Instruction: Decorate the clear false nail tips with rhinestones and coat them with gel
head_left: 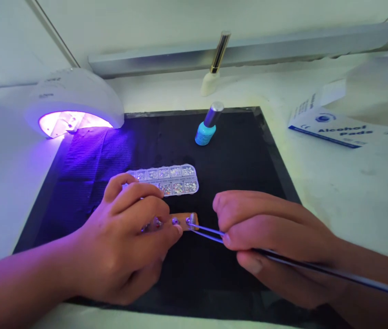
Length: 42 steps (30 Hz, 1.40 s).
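My left hand (128, 237) is closed on a small tan strip (182, 215) and covers its left part. Shiny stones sit along the strip, and a silvery band crosses it near its right end. In my right hand (269, 242) is a pair of metal tweezers (209, 231), held in a pinch. Their tips reach the stone by the silvery band; whether they grip it I cannot tell. Just beyond my left fingers lies a clear compartment case (195, 179) of small sparkling rhinestones, partly hidden by that hand.
A white nail lamp (87, 91) glows purple at the back left. On the black mat (238, 155) stands a blue polish bottle (205, 132). Behind it is a white bottle (210, 83) with a dark cap. An alcohol pads box (337, 123) lies at the right.
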Each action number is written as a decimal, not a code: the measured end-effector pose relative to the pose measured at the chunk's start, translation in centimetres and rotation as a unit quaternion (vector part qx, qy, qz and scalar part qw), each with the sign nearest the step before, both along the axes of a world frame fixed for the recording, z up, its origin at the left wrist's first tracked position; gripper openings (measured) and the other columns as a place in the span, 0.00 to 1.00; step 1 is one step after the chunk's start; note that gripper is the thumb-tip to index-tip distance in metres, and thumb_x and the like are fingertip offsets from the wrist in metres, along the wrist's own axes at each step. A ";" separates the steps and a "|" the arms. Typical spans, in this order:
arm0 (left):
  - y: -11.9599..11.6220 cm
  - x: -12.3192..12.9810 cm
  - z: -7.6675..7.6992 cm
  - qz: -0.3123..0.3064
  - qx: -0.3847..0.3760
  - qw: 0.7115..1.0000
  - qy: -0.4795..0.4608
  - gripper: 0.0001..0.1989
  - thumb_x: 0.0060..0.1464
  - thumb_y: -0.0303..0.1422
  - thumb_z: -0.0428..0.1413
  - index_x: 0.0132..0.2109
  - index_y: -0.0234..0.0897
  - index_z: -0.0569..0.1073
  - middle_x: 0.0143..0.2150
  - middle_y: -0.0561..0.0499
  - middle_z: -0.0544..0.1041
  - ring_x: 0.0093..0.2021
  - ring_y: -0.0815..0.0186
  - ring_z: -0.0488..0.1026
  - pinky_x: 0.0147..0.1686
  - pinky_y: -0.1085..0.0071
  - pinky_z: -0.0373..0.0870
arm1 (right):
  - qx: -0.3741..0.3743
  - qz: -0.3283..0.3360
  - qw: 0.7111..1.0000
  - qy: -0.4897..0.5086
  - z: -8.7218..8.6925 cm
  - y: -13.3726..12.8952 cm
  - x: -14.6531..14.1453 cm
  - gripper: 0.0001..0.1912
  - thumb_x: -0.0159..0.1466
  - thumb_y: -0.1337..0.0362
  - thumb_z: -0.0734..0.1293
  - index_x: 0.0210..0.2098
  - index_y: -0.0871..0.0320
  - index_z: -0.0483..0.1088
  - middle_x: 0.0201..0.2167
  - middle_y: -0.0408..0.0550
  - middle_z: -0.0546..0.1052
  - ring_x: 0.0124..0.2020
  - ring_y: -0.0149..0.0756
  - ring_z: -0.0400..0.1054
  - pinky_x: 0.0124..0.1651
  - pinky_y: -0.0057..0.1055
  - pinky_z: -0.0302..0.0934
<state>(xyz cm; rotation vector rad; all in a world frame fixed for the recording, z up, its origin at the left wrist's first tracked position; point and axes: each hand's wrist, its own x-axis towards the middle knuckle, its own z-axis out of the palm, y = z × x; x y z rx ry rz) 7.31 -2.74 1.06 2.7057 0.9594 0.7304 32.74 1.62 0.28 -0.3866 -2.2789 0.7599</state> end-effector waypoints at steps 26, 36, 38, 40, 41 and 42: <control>5.0 -3.5 -1.5 0.060 -0.108 0.988 -0.087 0.06 0.59 0.24 0.54 0.43 0.35 0.74 0.41 0.49 0.71 0.43 0.65 0.69 0.42 0.65 0.68 | -0.015 0.001 0.999 0.031 -0.1 0.6 0.2 0.07 0.65 0.72 0.61 0.40 0.57 0.67 0.28 0.47 0.73 0.33 0.35 0.73 0.34 0.31 0.72; 5.1 -3.3 -1.6 0.041 -0.139 0.988 -0.062 0.06 0.61 0.26 0.53 0.40 0.37 0.75 0.39 0.50 0.71 0.41 0.65 0.67 0.44 0.63 0.64 | -0.041 -0.017 0.999 0.029 -0.1 0.2 0.3 0.07 0.64 0.73 0.62 0.40 0.56 0.67 0.29 0.47 0.73 0.33 0.35 0.72 0.35 0.32 0.72; 5.0 -3.3 -1.5 0.041 -0.138 0.988 -0.056 0.06 0.61 0.26 0.53 0.39 0.37 0.75 0.38 0.50 0.71 0.41 0.65 0.67 0.44 0.63 0.64 | -0.046 -0.025 0.998 0.030 -0.1 0.2 0.3 0.07 0.64 0.73 0.63 0.40 0.56 0.67 0.29 0.47 0.73 0.33 0.36 0.73 0.33 0.31 0.71; 5.0 -3.3 -1.5 0.039 -0.136 0.988 -0.056 0.06 0.61 0.26 0.53 0.40 0.37 0.75 0.38 0.50 0.71 0.41 0.65 0.67 0.45 0.63 0.64 | -0.051 -0.035 0.998 0.030 0.0 0.2 0.2 0.08 0.64 0.72 0.63 0.41 0.55 0.67 0.29 0.47 0.73 0.33 0.36 0.73 0.31 0.31 0.71; 5.0 -3.3 -1.4 0.039 -0.136 0.988 -0.057 0.05 0.61 0.26 0.53 0.40 0.36 0.74 0.38 0.50 0.72 0.41 0.65 0.67 0.45 0.63 0.64 | -0.055 -0.038 0.997 0.028 0.0 0.2 0.1 0.08 0.65 0.72 0.63 0.41 0.54 0.68 0.29 0.48 0.73 0.33 0.37 0.73 0.31 0.32 0.71; 5.0 -3.3 -1.4 0.039 -0.136 0.988 -0.057 0.05 0.60 0.26 0.53 0.40 0.36 0.74 0.38 0.50 0.72 0.41 0.65 0.67 0.45 0.63 0.64 | -0.060 -0.041 0.997 0.026 0.1 0.2 0.1 0.08 0.65 0.72 0.63 0.41 0.54 0.68 0.29 0.48 0.73 0.33 0.37 0.73 0.30 0.32 0.71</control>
